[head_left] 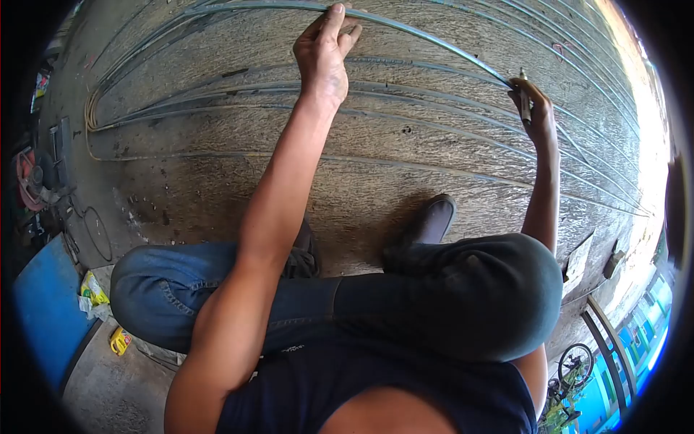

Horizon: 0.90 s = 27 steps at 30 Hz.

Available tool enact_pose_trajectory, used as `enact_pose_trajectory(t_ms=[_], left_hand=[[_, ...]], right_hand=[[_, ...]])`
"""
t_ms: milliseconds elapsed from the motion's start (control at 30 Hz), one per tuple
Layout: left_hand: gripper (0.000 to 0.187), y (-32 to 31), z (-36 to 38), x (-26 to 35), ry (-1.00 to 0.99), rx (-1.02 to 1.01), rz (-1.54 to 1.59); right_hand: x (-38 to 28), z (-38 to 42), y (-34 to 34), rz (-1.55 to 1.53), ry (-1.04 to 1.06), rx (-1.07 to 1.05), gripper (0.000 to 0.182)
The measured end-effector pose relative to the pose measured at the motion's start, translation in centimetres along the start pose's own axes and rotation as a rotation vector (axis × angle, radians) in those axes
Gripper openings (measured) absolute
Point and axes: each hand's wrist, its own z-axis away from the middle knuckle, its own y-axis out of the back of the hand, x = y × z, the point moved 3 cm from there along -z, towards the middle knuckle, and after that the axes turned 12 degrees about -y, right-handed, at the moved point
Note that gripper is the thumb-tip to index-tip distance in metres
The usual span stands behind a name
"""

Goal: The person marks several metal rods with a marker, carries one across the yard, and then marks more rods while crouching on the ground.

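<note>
A long, thin grey metal bar (434, 45) runs across the top of the view, looking curved through the wide lens. My left hand (323, 54) is closed on it, thumb over the top and fingers behind. Farther right, my right hand (536, 112) grips the same bar with bent fingers. A short, pale, pen-shaped stick (525, 101) is also held in that hand, pointing up past the knuckles. Below the hands, more thin metal bars (434, 124) lie side by side on the rough floor (361, 192).
A coil of thin rod or cable (90, 108) lies at the left. My shoe (434, 217) and bent knees are below the bars. A blue panel (47, 304), a yellow package (120, 341) and a bicycle (576, 364) are around the edges.
</note>
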Motion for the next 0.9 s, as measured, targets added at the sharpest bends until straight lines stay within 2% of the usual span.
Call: enact_pose_trajectory(t_ms=[67,167,200,367,467,500,533,567,633,700,767,833,900], left_hand=[[0.021,-2.0,-0.3,1.4,0.021,0.094,-0.008],[0.022,-0.3,-3.6,0.6,0.105,0.151,0.067],[0.016,-1.4,-4.4,1.9,0.115,0.194,0.063],[0.028,-3.9,-10.3,7.2,-0.027,0.244,-0.011],[0.030,-1.3,-12.5,11.7,-0.009,0.347,-0.075],[0.031,-0.5,-12.7,13.6,-0.007,0.382,-0.083],[0.026,-2.4,-11.7,17.8,-0.086,0.198,-0.035],[0.028,-0.7,-11.7,20.1,-0.048,0.208,-0.063],[0.028,-3.9,-9.4,27.0,-0.009,0.423,-0.188],[0.029,-2.6,-7.9,32.8,0.033,0.552,-0.270],[0.028,-1.6,-5.4,38.0,0.089,0.648,-0.290],[0.027,-0.7,-2.8,42.4,0.177,0.759,-0.256],[0.027,-1.6,0.6,47.0,0.257,0.806,-0.216]], right_hand=[[-0.1,-1.5,-0.1,0.023,0.063,-0.048,0.027],[-0.6,-3.1,-0.3,0.000,0.149,-0.041,0.028],[-1.3,-3.7,0.0,-0.007,0.112,-0.077,0.027],[-7.1,-8.3,1.6,-0.004,0.195,-0.087,0.024],[-11.7,-10.3,3.2,-0.117,0.220,-0.192,0.024],[-13.8,-10.7,4.3,-0.141,0.230,-0.230,0.025],[-15.9,-10.9,5.3,-0.199,0.216,-0.279,0.024],[-18.2,-11.0,6.7,-0.237,0.226,-0.292,0.021],[-22.8,-10.8,9.6,-0.321,0.151,-0.417,0.021],[-27.2,-10.0,12.4,-0.375,0.105,-0.510,0.020],[-31.9,-8.3,15.3,-0.416,0.112,-0.507,0.021],[-36.1,-6.6,18.5,-0.413,0.043,-0.600,0.019],[-39.1,-4.1,21.6,-0.467,0.025,-0.631,0.025]])
